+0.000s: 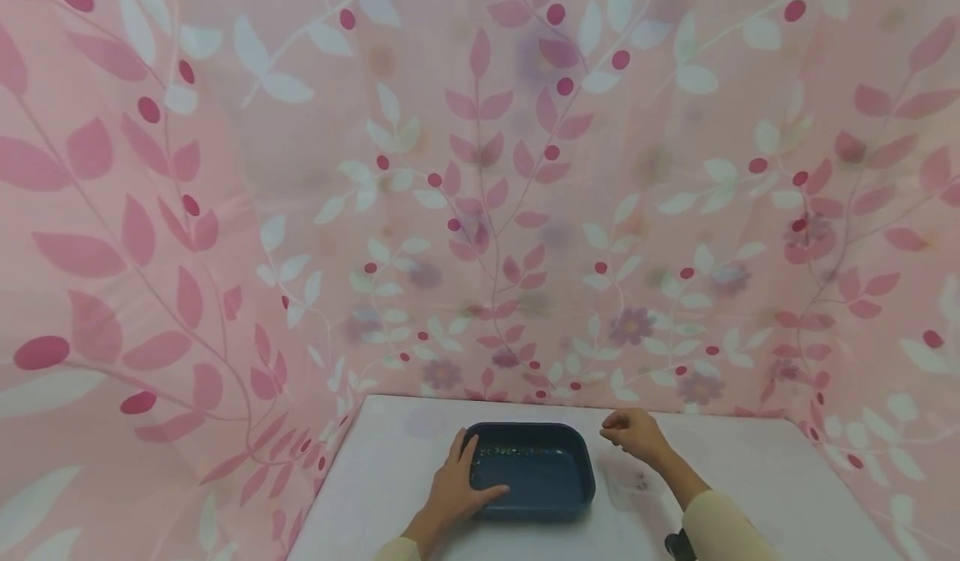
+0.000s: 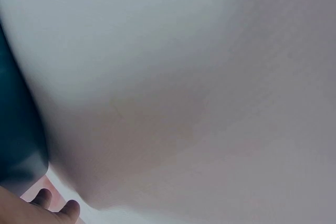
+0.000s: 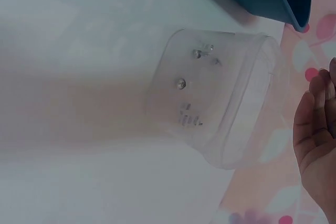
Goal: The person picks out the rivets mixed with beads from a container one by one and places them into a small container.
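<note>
A dark blue rectangular dish [image 1: 532, 486] stands on the white table, with small multicoloured bits lined up along the far side of its floor. At its left rim, my left hand [image 1: 453, 482] rests with fingers and thumb spread, the thumb reaching over the near part. My right hand [image 1: 636, 438] hovers to the right of the dish, fingers bent and tips close together; whether anything small is between them is hidden. Below it stands a clear plastic container [image 3: 210, 87] holding several small shiny bits [image 3: 181, 83]. In the left wrist view, fingertips [image 2: 68, 211] show beside the dish wall.
A dark object [image 1: 680, 546] lies partly hidden beside my right sleeve. Pink leaf-patterned cloth [image 1: 480, 211] hangs behind and on both sides of the white table [image 1: 360, 494].
</note>
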Action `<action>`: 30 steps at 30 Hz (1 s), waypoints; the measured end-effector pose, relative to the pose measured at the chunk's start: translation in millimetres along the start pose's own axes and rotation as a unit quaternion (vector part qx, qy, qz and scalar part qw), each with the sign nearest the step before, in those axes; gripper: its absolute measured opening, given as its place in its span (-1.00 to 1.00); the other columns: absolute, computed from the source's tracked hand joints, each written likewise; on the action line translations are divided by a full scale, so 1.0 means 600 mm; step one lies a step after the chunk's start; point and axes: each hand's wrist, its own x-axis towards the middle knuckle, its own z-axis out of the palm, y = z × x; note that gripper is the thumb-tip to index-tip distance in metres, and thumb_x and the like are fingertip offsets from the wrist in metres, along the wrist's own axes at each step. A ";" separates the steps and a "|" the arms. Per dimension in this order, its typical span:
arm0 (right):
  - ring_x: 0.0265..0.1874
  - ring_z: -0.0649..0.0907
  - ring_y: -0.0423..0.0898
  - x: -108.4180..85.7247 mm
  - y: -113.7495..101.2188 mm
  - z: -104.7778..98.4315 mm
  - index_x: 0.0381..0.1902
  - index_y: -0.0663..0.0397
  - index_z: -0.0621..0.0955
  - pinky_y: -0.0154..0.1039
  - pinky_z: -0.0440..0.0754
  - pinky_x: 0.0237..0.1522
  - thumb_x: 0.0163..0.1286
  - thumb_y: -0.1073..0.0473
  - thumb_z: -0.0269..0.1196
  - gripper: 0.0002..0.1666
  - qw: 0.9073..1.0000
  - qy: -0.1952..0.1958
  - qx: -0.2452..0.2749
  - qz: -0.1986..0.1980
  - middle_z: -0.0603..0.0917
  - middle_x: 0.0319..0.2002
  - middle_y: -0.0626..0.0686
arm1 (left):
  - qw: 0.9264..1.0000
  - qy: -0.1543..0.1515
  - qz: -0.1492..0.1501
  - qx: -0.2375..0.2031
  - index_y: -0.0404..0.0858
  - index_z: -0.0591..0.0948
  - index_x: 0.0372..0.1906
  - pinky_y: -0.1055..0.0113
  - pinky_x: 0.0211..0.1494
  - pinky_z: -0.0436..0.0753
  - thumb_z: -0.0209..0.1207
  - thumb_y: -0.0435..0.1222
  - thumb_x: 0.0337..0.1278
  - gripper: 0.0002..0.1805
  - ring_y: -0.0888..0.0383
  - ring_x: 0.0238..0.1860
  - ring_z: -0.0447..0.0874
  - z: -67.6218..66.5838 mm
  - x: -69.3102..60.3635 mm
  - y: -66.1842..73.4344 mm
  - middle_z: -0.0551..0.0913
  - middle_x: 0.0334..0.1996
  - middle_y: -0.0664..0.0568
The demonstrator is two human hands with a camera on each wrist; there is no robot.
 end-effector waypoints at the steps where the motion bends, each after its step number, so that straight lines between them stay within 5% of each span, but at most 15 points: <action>1: -0.46 0.63 -0.12 -0.001 0.001 0.000 -0.28 0.23 0.70 -0.23 0.64 -0.43 0.26 0.24 0.38 -0.86 1.000 0.000 0.001 0.000 0.76 -0.39 0.04 | 1.000 0.003 0.001 -0.001 -0.18 0.21 0.51 -0.23 0.06 0.55 0.33 0.37 -0.18 0.19 -0.23 0.27 0.49 0.001 0.000 -0.001 0.02 0.56 -0.19; 11: -0.49 0.62 -0.17 -0.017 0.026 0.000 -0.27 0.24 0.71 -0.26 0.62 -0.46 0.26 0.23 0.37 -0.84 1.000 -0.015 0.001 0.010 0.76 -0.37 0.16 | 1.000 -0.002 0.002 0.002 -0.18 0.21 0.51 -0.20 -0.01 0.58 0.31 0.39 -0.19 0.19 -0.20 0.22 0.54 0.011 -0.007 -0.007 0.03 0.56 -0.18; 21: -0.47 0.62 -0.14 -0.025 0.029 -0.011 -0.27 0.23 0.71 -0.23 0.65 -0.44 0.26 0.23 0.38 -0.84 1.000 -0.014 -0.010 0.009 0.74 -0.40 0.08 | 1.000 -0.007 -0.002 0.003 -0.14 0.19 0.53 -0.21 0.05 0.56 0.28 0.43 -0.20 0.21 -0.19 0.24 0.52 0.012 -0.003 -0.004 -0.01 0.57 -0.15; 30: -0.46 0.62 -0.12 -0.022 0.028 -0.019 -0.26 0.25 0.70 -0.23 0.65 -0.42 0.27 0.24 0.36 -0.84 1.000 -0.018 -0.001 0.014 0.74 -0.40 0.09 | 1.000 -0.003 0.003 0.010 -0.19 0.21 0.51 -0.21 0.05 0.57 0.33 0.37 -0.19 0.20 -0.22 0.22 0.54 -0.005 -0.002 0.006 0.03 0.56 -0.19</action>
